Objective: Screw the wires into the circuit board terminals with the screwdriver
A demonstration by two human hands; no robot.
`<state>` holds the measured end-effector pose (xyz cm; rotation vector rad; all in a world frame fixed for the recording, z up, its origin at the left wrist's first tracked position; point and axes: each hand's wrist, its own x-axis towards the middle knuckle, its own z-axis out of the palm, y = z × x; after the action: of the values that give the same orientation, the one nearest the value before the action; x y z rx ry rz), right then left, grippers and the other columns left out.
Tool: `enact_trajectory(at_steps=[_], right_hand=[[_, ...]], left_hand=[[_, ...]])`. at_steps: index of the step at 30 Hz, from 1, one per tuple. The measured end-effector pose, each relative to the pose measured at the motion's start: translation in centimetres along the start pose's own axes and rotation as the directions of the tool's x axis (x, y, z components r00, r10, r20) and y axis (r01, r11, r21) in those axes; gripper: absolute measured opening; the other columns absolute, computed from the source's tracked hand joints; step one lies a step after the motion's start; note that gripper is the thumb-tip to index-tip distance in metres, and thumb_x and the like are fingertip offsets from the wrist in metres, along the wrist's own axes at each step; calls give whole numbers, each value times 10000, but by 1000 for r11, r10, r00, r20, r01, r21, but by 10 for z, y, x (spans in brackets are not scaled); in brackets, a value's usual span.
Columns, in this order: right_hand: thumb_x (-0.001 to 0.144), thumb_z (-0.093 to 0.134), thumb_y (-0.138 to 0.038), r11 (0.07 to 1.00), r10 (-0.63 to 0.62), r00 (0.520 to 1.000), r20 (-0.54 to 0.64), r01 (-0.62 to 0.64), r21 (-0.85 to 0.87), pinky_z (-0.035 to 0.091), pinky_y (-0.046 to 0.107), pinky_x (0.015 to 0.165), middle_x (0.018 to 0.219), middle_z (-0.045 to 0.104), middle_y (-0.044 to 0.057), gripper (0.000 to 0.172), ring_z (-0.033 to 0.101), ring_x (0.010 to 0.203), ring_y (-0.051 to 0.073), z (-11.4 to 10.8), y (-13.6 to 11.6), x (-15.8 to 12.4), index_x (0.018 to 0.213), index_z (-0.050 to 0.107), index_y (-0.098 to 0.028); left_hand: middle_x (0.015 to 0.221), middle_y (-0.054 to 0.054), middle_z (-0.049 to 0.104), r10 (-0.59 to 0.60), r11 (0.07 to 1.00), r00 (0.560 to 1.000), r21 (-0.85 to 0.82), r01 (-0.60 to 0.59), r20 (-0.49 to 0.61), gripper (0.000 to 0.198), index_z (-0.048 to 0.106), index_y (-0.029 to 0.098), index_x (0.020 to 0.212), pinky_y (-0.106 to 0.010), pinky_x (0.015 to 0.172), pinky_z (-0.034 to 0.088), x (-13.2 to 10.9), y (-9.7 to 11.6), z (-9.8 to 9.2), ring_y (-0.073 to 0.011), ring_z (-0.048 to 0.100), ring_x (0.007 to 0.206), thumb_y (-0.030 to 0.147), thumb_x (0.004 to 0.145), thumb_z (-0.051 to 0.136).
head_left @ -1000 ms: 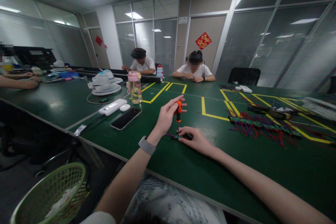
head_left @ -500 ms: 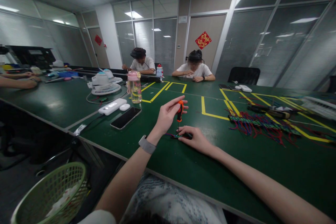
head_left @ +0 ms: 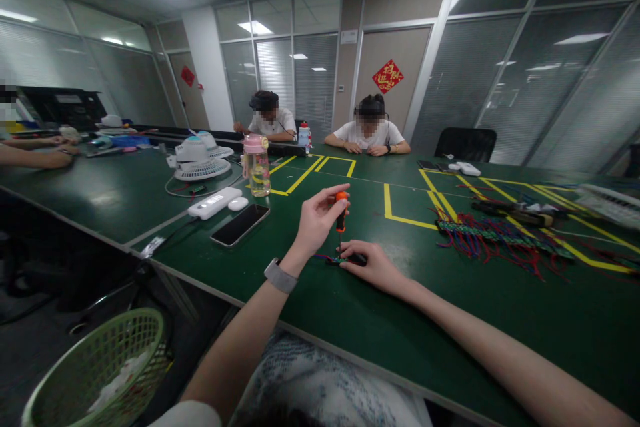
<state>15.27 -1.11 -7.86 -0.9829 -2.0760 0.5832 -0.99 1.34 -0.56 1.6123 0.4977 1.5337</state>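
My left hand (head_left: pixel 316 221) pinches a small orange-handled screwdriver (head_left: pixel 341 211), held upright with its tip down on a small dark part with coloured wires (head_left: pixel 340 259) on the green table (head_left: pixel 310 307). My right hand (head_left: pixel 373 263) lies on the table and presses that part down with its fingertips. A grey watch is on my left wrist.
A black phone (head_left: pixel 240 225), a white power strip (head_left: pixel 215 203), a pink-capped bottle (head_left: pixel 257 165) and small fans (head_left: pixel 196 160) lie to the left. A bundle of coloured wires (head_left: pixel 495 237) lies to the right. Two people sit across; a green basket (head_left: pixel 95 373) stands lower left.
My left fingers have shifted slightly round the screwdriver's handle, which stays upright over the part. My right hand has not moved.
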Motion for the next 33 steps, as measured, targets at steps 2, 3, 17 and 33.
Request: enact_trajectory(at_steps=[2,3,17,33], right_hand=[[757,663,-175,1000,-1,1000,3,1,-3,500,401,907,1004,708,90,78,643,1028,230,0,0,0,822,704,-183],[757,664,-178,1000,-2,1000,4,2,-3,501,398,906,1004,708,88,79,643,1030,231,0,0,0,824,705,-184],[758,670,-187,1000,-5,1000,-2,5,-15,510,394,891,997,709,88,77,650,1010,229,0,0,0,826,706,-188],[761,667,-184,1000,4,1000,1,-4,1,501,407,909,1003,707,89,79,643,1030,234,0,1,0,830,705,-187]], left_hand=[[990,-59,619,64,991,997,121,-57,-50,282,696,190,1024,-232,733,500,0,1,-2,-126,603,817,288,760,684],[1032,-63,605,86,986,994,147,-76,-61,259,705,192,1003,-227,748,494,1,1,-3,-130,599,857,293,767,675],[1073,-60,592,84,985,995,158,-75,-47,240,704,213,1012,-234,766,501,0,1,-2,-147,591,922,316,811,622],[1190,-83,595,27,997,1000,-69,-27,-8,319,635,210,1154,-312,825,521,2,-5,-2,-187,608,1007,302,885,492]])
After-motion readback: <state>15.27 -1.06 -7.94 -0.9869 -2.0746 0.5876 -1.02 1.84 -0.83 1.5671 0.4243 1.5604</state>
